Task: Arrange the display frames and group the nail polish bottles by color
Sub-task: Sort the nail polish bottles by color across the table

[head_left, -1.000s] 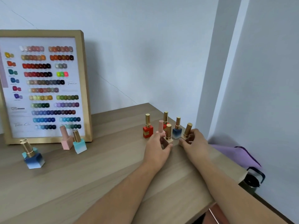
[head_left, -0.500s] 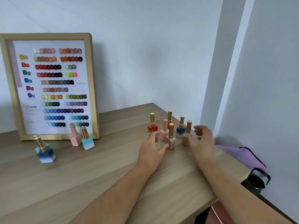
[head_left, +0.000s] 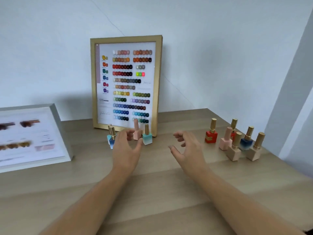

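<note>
A gold-framed colour chart [head_left: 125,39] stands upright against the wall. A grey-framed chart [head_left: 57,126] lies tilted at the left. In front of the gold frame stand a blue bottle [head_left: 111,139], a pink bottle [head_left: 136,133] and a teal bottle [head_left: 147,137]. My left hand [head_left: 126,148] is open, fingers spread, just before the pink bottle and beside the blue one. My right hand [head_left: 185,148] hovers open over the table, holding nothing. At the right is a cluster: a red bottle [head_left: 211,135], a pink bottle [head_left: 226,141], a dark blue bottle [head_left: 246,141] and two beige bottles [head_left: 234,150].
The wooden table [head_left: 160,192] ends at a right edge just past the bottle cluster. A pale wall stands behind and a wall corner juts in at the right. A second red bottle [head_left: 233,131] stands behind the cluster.
Both hands have left the right-hand bottle cluster and moved left toward the bottles before the gold frame. The view has swung left, bringing the grey frame into sight.
</note>
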Available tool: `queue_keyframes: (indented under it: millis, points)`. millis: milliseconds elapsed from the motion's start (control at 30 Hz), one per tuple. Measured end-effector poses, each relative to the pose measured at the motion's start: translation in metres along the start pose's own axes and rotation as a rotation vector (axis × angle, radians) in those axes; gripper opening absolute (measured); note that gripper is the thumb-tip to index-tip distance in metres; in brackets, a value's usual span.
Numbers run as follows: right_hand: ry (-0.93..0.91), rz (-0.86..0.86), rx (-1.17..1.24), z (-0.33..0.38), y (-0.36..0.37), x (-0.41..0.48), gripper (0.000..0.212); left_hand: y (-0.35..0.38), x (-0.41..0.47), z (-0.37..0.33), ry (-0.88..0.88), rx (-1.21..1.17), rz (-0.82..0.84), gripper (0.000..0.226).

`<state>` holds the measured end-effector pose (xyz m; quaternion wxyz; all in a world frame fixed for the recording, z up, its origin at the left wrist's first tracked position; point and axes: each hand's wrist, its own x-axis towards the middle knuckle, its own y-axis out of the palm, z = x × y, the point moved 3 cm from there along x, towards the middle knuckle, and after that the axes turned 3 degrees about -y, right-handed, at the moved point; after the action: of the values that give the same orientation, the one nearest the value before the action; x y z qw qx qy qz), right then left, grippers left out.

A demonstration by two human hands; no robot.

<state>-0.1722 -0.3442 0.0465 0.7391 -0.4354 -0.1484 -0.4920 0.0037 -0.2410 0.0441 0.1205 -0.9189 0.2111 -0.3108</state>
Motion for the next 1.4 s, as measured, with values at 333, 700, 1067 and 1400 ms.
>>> queue_keyframes:
  millis: [333, 700, 1067, 1400]
  points:
    - [0.236, 0.105, 0.126, -0.007, 0.099, 0.033, 0.058, -0.04, 0.03, 0.083, -0.28, 0.163, 0.102, 0.066]
    - [0.285, 0.098, 0.054, -0.016, 0.122, 0.059, 0.051, -0.031, 0.049, 0.09, -0.24, 0.182, 0.153, 0.044]
    - [0.25, 0.098, 0.054, -0.011, 0.114, 0.051, 0.043, -0.025, 0.049, 0.083, -0.118, 0.304, 0.196, 0.046]
    - [0.264, -0.03, -0.039, -0.03, 0.043, 0.022, 0.039, 0.021, 0.024, 0.029, -0.028, 0.103, 0.262, 0.048]
